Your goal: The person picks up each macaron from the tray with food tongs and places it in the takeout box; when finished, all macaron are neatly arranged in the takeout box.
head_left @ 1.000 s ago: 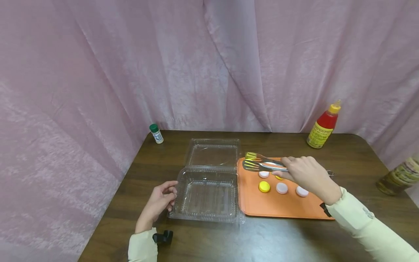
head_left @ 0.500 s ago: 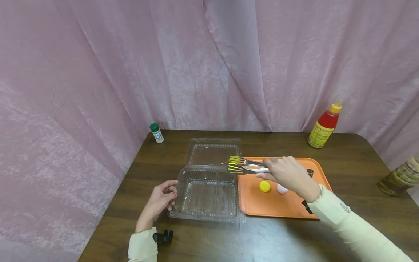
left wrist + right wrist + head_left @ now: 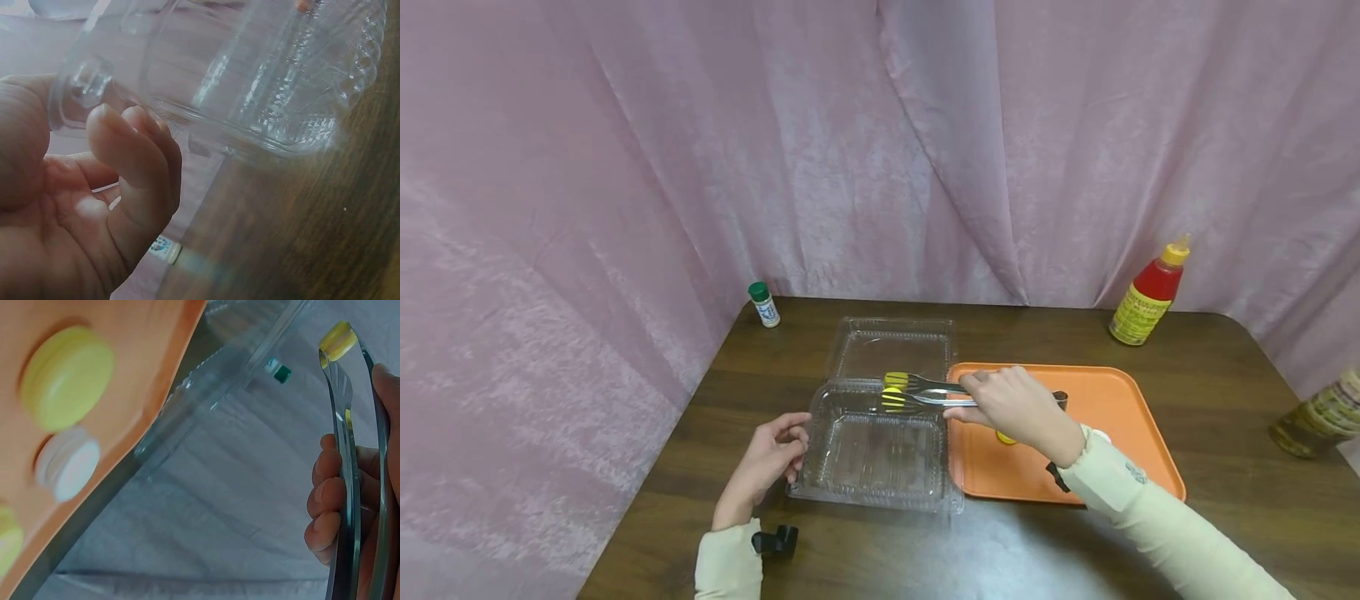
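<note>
Yellow round macaron (image 3: 338, 341) in metal tongs (image 3: 350, 506) the right hand (image 3: 1017, 410) grips has crossed the left edge of the orange tray (image 3: 1086, 396), reaching the clear plastic box (image 3: 883, 458).

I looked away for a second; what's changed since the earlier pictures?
The right hand moved left, carrying the tongs and the yellow macaron in their tips from over the orange tray to over the clear container. The left hand stayed at the container's left edge; tray and container stayed put.

Cream sleeves (image 3: 728, 562), one bearing a grey marking (image 3: 1135, 473), meet black wrist fittings (image 3: 777, 542).
</note>
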Demonstrator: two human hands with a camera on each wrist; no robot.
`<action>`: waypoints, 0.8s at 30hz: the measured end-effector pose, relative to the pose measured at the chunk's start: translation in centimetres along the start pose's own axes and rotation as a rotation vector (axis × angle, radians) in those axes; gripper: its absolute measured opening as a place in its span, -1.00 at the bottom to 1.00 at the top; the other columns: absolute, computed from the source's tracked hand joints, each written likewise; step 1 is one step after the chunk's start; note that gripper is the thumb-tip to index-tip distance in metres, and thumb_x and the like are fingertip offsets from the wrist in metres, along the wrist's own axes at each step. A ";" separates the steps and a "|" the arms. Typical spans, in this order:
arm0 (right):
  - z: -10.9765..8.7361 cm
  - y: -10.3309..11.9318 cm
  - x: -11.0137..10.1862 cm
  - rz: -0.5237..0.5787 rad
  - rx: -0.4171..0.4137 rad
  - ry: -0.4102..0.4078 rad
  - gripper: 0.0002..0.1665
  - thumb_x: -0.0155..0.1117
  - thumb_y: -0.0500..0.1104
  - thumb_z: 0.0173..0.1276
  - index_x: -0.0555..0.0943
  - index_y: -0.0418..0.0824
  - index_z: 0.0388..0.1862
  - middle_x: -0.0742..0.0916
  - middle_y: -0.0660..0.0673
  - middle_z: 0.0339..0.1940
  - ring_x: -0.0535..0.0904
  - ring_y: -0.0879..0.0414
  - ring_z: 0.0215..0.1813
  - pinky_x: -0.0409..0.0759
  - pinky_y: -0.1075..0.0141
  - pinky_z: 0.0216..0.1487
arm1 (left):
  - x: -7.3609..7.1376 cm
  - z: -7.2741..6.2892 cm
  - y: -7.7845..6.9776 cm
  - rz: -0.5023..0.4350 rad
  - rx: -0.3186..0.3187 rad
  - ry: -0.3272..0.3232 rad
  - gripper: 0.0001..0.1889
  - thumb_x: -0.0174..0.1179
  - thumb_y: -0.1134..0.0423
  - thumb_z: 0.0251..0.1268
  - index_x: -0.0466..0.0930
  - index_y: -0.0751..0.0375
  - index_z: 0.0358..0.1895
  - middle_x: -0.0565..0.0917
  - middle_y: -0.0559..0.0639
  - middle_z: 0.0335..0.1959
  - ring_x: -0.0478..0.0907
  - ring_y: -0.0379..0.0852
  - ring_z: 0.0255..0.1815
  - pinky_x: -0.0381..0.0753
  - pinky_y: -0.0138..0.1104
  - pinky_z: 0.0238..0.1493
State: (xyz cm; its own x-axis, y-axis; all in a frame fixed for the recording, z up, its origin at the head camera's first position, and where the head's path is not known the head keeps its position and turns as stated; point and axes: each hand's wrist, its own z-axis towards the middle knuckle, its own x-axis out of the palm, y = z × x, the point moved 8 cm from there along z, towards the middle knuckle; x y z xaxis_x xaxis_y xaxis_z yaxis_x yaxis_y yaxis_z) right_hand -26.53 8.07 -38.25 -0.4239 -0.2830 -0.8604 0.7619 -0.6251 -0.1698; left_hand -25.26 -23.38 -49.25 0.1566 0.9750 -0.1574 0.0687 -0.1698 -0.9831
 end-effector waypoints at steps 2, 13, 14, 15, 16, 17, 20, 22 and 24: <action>0.4 0.4 0.3 0.008 -0.005 0.003 -0.43 0.25 0.32 0.35 0.42 -0.13 -0.46 0.13 0.17 -0.74 -0.10 0.33 -0.71 -0.15 0.44 -0.65 | 0.0 0.0 0.1 -0.009 0.002 -0.001 -0.50 0.03 0.59 0.25 0.38 0.55 0.31 0.49 0.13 -0.26 0.41 -0.18 -0.59 0.44 -0.43 -0.68; 2.7 2.5 2.0 -0.115 -0.070 0.019 -0.35 0.30 0.33 0.31 0.28 -0.08 -0.60 0.13 0.12 -0.71 -0.07 0.27 -0.64 -0.16 0.39 -0.64 | 0.0 0.0 0.0 -0.016 0.006 0.001 -0.49 0.02 0.60 0.25 0.36 0.56 0.31 0.48 0.11 -0.27 0.38 -0.18 -0.58 0.42 -0.43 -0.68; 2.8 2.7 2.2 -0.122 -0.079 0.017 -0.35 0.29 0.35 0.30 0.29 -0.08 -0.60 0.14 0.12 -0.71 -0.07 0.27 -0.63 -0.15 0.39 -0.65 | 0.0 0.0 -0.1 -0.017 0.005 -0.002 -0.49 0.01 0.61 0.24 0.36 0.56 0.31 0.48 0.10 -0.27 0.38 -0.18 -0.59 0.42 -0.43 -0.68; 3.0 2.9 2.3 -0.127 -0.086 0.016 -0.35 0.29 0.35 0.29 0.31 -0.08 -0.60 0.16 0.11 -0.72 -0.06 0.26 -0.63 -0.14 0.38 -0.65 | 0.0 0.0 -0.1 -0.020 0.004 -0.006 -0.49 0.01 0.61 0.23 0.36 0.56 0.31 0.48 0.10 -0.28 0.38 -0.18 -0.59 0.42 -0.43 -0.69; 3.1 3.1 2.4 -0.132 -0.094 0.015 -0.36 0.29 0.36 0.29 0.32 -0.09 -0.60 0.19 0.11 -0.73 -0.05 0.25 -0.63 -0.13 0.38 -0.66 | 0.0 0.0 -0.1 -0.021 0.001 -0.009 -0.49 0.02 0.61 0.23 0.37 0.56 0.30 0.48 0.10 -0.27 0.38 -0.19 -0.59 0.42 -0.43 -0.69; 3.3 3.3 2.6 -0.136 -0.098 0.020 -0.36 0.28 0.36 0.29 0.34 -0.09 -0.60 0.22 0.10 -0.74 -0.03 0.25 -0.64 -0.11 0.37 -0.67 | 0.0 -0.1 -0.1 -0.021 0.000 -0.012 -0.49 0.02 0.61 0.22 0.37 0.56 0.30 0.48 0.11 -0.28 0.38 -0.19 -0.59 0.41 -0.43 -0.69; 3.6 3.6 3.3 -0.142 -0.103 0.048 -0.36 0.27 0.38 0.29 0.38 -0.09 -0.60 0.30 0.09 -0.75 0.02 0.24 -0.68 -0.07 0.37 -0.70 | 0.0 -0.1 -0.2 -0.022 -0.001 -0.017 -0.49 0.02 0.61 0.21 0.37 0.56 0.29 0.48 0.12 -0.28 0.37 -0.19 -0.59 0.41 -0.44 -0.69; 3.8 3.8 3.9 -0.154 -0.100 0.068 -0.36 0.26 0.39 0.29 0.39 -0.08 -0.61 0.33 0.08 -0.76 0.05 0.24 -0.71 -0.04 0.36 -0.72 | 0.1 -0.1 -0.2 -0.019 0.000 -0.017 -0.49 0.02 0.61 0.21 0.37 0.56 0.29 0.48 0.12 -0.27 0.37 -0.19 -0.59 0.41 -0.44 -0.69; 4.1 4.0 4.4 -0.162 -0.098 0.082 -0.35 0.26 0.40 0.28 0.38 -0.07 -0.62 0.33 0.09 -0.76 0.09 0.24 -0.73 0.00 0.36 -0.74 | 0.1 -0.1 -0.2 -0.017 0.003 -0.017 -0.49 0.02 0.62 0.21 0.38 0.56 0.29 0.48 0.11 -0.27 0.37 -0.19 -0.59 0.40 -0.44 -0.69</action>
State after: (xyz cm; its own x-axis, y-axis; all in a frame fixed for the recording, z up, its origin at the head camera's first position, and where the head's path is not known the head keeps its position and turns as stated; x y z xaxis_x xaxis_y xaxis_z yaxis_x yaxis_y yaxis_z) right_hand -27.36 1.41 -40.75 -0.5070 -0.1218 -0.8533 0.7322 -0.5832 -0.3518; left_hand -25.12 -23.28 -49.02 0.1388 0.9800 -0.1425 0.0684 -0.1530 -0.9859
